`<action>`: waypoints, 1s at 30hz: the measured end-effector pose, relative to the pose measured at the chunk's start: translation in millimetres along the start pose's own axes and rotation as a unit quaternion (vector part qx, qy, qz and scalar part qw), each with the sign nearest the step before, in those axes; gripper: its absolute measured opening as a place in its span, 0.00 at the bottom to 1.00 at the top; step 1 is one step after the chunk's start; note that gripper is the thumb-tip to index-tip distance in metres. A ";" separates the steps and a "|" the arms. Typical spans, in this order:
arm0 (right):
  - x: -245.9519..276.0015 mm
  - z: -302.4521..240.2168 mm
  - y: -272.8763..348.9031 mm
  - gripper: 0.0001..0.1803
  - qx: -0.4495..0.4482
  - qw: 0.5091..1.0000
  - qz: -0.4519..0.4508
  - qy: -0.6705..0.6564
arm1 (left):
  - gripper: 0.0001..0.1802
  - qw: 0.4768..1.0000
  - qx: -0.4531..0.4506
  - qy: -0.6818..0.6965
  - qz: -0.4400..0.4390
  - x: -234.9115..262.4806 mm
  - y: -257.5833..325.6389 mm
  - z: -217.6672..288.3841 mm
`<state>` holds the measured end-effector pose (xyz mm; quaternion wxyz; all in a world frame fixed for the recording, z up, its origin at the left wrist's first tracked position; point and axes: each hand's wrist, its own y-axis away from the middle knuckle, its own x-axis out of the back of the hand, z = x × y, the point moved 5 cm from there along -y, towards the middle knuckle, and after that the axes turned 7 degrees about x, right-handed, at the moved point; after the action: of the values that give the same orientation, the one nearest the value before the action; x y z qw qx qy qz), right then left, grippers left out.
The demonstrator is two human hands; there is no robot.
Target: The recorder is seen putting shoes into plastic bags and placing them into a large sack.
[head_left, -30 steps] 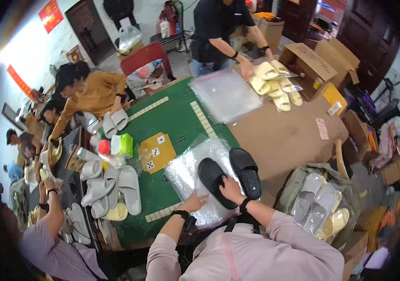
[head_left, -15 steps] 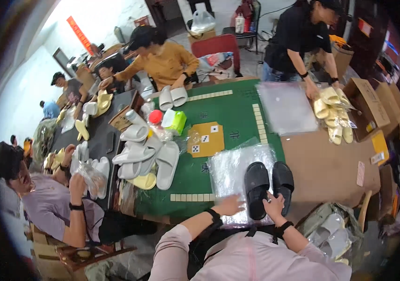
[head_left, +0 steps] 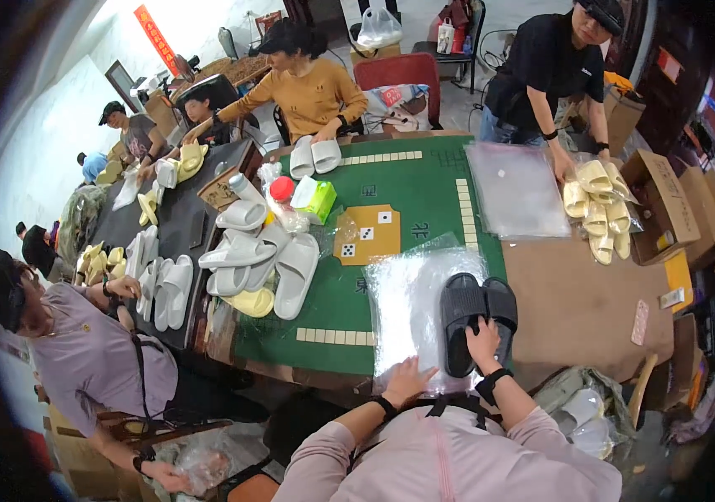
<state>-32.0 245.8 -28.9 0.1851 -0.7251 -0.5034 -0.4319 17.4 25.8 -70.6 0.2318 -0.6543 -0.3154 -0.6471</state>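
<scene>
A pair of black slippers [head_left: 462,314] lies side by side, toes away from me, partly on a stack of clear plastic bags [head_left: 403,309]. My right hand [head_left: 483,345] grips the pair where the two slippers meet, its fingers partly hidden between them. To its left, my left hand [head_left: 410,381] rests with fingers spread on the near edge of the bags, holding nothing. The bags lie on the green game mat [head_left: 332,289].
Grey slippers [head_left: 297,276] are piled left of the mat. Yellow slippers [head_left: 596,209] and another bag stack [head_left: 516,197] lie at the far right, near an open cardboard box [head_left: 658,201]. Bagged slippers [head_left: 587,418] stand low at right. Co-workers surround the tables.
My left hand has come down onto the near edge of the bags. My right hand has shifted forward between the slippers. The co-worker at left has lowered a hand with a plastic bag.
</scene>
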 end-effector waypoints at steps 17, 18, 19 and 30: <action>26.7 9.1 9.5 0.25 0.177 0.982 0.019 0.057 | 0.24 0.962 0.146 0.232 -0.004 -15.7 -36.6 6.3; 22.8 9.3 6.0 0.25 0.198 0.978 0.011 0.066 | 0.22 0.942 0.153 0.297 0.016 -17.8 -35.6 3.9; 16.2 3.0 5.9 0.25 0.227 0.971 -0.012 0.071 | 0.21 0.917 0.210 0.340 0.020 -41.4 -38.5 6.5; -2.4 -11.5 -7.7 0.28 0.246 0.952 -0.130 0.130 | 0.22 0.950 0.191 0.246 -0.020 -10.9 -26.0 10.2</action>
<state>-44.1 239.6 -25.7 0.3637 -0.5230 -0.6553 -0.4058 6.5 49.8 -84.7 0.4096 -0.4121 -0.3790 -0.7202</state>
